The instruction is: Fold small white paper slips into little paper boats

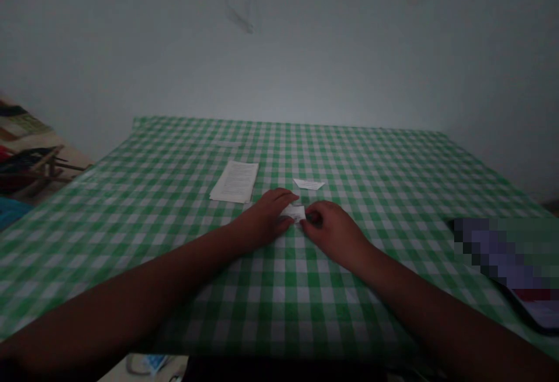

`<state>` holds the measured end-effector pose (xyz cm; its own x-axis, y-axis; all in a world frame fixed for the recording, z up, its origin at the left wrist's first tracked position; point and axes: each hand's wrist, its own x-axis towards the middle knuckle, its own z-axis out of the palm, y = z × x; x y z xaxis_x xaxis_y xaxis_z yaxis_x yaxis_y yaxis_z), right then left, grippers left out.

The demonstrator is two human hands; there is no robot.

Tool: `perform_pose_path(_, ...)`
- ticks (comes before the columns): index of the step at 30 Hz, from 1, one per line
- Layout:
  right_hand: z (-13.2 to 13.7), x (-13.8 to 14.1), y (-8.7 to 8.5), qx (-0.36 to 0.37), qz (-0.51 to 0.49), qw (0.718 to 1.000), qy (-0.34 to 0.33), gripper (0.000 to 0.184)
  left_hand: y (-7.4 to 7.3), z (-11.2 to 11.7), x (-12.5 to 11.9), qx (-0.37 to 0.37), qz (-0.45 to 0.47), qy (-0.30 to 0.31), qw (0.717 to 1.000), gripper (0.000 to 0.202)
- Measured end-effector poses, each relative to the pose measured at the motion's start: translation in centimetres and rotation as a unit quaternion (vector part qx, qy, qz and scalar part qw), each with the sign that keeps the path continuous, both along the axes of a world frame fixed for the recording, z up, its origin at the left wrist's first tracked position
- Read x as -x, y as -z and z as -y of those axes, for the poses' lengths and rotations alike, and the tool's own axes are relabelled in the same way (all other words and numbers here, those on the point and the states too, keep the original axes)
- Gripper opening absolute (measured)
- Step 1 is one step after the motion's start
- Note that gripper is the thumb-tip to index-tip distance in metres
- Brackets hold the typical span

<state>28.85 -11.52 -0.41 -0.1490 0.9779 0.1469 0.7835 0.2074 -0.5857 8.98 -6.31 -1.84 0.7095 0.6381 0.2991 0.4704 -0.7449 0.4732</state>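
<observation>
A small folded piece of white printed paper point(294, 213) lies between my hands on the checked tablecloth. My left hand point(273, 216) grips its left part, the thumb along the near edge and the fingers along the far one. At the right end, my right hand point(334, 225) pinches the near corner between thumb and curled fingers. Just beyond my hands lies a flat, boat-shaped folded paper point(309, 184) with lines of print. A stack of printed sheets point(236, 182) sits to the left, beyond my left wrist.
The green and white checked tablecloth point(279, 300) covers the table up to the wall. A phone-like device point(510, 271), partly pixelated, lies at the right edge. Farther back on the left is a pale flat strip point(229, 144). Wooden legs point(50, 163) show left of the table.
</observation>
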Motion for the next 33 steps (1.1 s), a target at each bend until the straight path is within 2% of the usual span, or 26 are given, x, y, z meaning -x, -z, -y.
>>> perform_pose_path(5,-0.3,0.5,0.4,-0.004,-0.128,0.992,0.007,0.006,0.3,-0.5,-0.1,-0.013,0.037,-0.001,0.999,0.045)
perform_pose_path(9,-0.4,0.8,0.5,-0.039,-0.184,0.982,0.007,0.007,-0.3,-0.5,-0.3,-0.016,0.071,0.004,0.997,0.038)
perform_pose_path(14,0.3,0.7,-0.3,-0.179,-0.156,0.971,-0.026,0.008,-2.0,0.1,-0.4,-0.009,0.130,0.007,0.992,0.020)
perform_pose_path(19,0.7,0.5,-1.0,-0.277,-0.112,0.951,-0.077,0.012,-3.0,0.7,-0.3,-0.007,0.148,0.038,0.988,0.022)
perform_pose_path(24,0.8,0.3,-1.5,-0.311,-0.115,0.939,-0.094,0.015,-3.3,0.9,-0.3,-0.020,0.167,0.062,0.984,0.025)
perform_pose_path(28,1.1,0.4,-1.9,-0.317,-0.131,0.930,-0.130,0.015,-3.3,0.9,-0.3,-0.022,0.171,0.075,0.982,0.016)
perform_pose_path(33,0.9,-0.2,-1.6,-0.295,-0.089,0.938,-0.160,0.021,-3.3,0.5,0.2,-0.024,0.161,0.078,0.984,0.009)
